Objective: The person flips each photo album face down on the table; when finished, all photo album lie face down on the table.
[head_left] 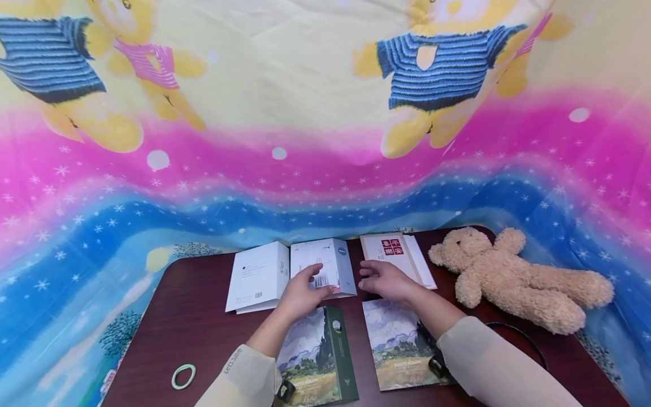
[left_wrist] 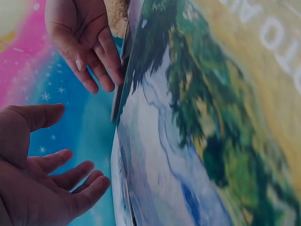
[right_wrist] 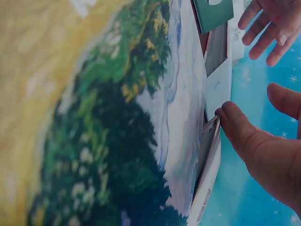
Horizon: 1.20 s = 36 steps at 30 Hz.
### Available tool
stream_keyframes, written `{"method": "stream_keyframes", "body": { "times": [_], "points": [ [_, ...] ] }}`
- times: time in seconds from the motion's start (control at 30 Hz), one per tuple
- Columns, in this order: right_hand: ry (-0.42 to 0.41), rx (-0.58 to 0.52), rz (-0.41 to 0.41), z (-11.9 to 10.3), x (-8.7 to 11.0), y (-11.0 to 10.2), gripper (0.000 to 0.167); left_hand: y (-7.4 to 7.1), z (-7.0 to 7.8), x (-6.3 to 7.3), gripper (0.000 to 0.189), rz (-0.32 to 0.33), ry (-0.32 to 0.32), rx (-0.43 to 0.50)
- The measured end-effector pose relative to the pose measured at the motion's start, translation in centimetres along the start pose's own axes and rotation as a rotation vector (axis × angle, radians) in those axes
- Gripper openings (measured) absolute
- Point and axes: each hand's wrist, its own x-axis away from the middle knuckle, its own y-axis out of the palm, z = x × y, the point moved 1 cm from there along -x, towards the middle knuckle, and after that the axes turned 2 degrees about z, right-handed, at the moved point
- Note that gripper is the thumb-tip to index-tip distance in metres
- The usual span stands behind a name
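Note:
My left hand (head_left: 303, 291), fingers loosely spread, is over the front edge of the middle white book (head_left: 309, 252). To its right is my right hand (head_left: 386, 281), near the lower part of a pale book with red characters (head_left: 389, 252); its fingers are relaxed. Neither hand grips anything. Below the left hand lies a photo album (head_left: 307, 359) with a painted landscape cover and green spine. A similar photo album (head_left: 394, 347) lies beneath the right forearm. In the left wrist view, both hands, left (left_wrist: 42, 174) and right (left_wrist: 87, 42), hang apart with palms showing.
Another white book (head_left: 256, 277) stands at the back left. A tan teddy bear (head_left: 513, 277) lies along the right side of the dark table (head_left: 203, 316). A pale green ring (head_left: 183, 376) sits at the front left. A black cable (head_left: 531, 342) curves behind the right sleeve.

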Motion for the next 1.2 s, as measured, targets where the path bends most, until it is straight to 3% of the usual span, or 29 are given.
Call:
{"method": "stream_keyframes", "body": {
  "times": [0.53, 0.97, 1.2],
  "points": [
    [0.006, -0.058, 0.035, 0.4, 1.2, -2.0, 0.065, 1.7, 1.5, -0.5, 0.063, -0.018, 0.025, 0.024],
    [0.023, -0.005, 0.081, 1.4, 1.8, -4.1, 0.066, 3.5, 2.6, -1.2, 0.058, -0.04, 0.033, 0.088],
    [0.033, 0.015, 0.113, 2.4, 2.1, -5.4, 0.065, 4.6, 3.0, -1.8, 0.061, -0.055, 0.0, 0.13]
  ]
}}
